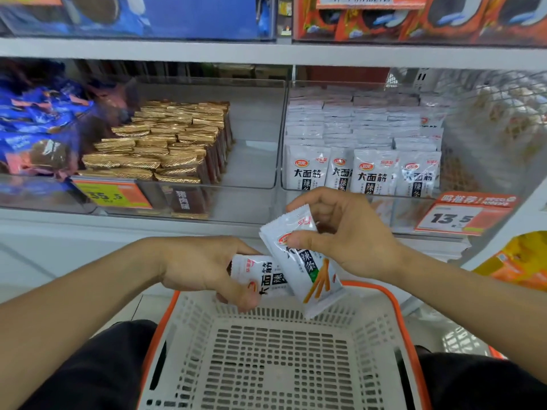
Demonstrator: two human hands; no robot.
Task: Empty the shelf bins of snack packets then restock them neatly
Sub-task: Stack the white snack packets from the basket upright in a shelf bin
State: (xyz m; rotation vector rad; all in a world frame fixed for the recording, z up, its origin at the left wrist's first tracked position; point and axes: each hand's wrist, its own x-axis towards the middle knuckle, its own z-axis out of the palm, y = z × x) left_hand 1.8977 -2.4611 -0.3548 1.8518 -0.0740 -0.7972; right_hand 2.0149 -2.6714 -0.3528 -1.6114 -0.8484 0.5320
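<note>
I see my left hand (207, 270) and right hand (340, 232) each pinching a white snack packet (310, 279) above the basket (393, 303).

A single wide-angle head camera is looking forward and down from close range, taking in the shelf bins (207, 184) at the top of its field. It is facing the basket (278, 344) directly below, with no second view overlapping it.

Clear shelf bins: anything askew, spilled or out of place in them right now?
Mostly tidy. The white spicy-strip packets stand in neat rows. The gold-edged brown wafer packs fill only the left of their clear plastic bin. The blue snack packets at far left lie jumbled. Nothing spilled.
</note>
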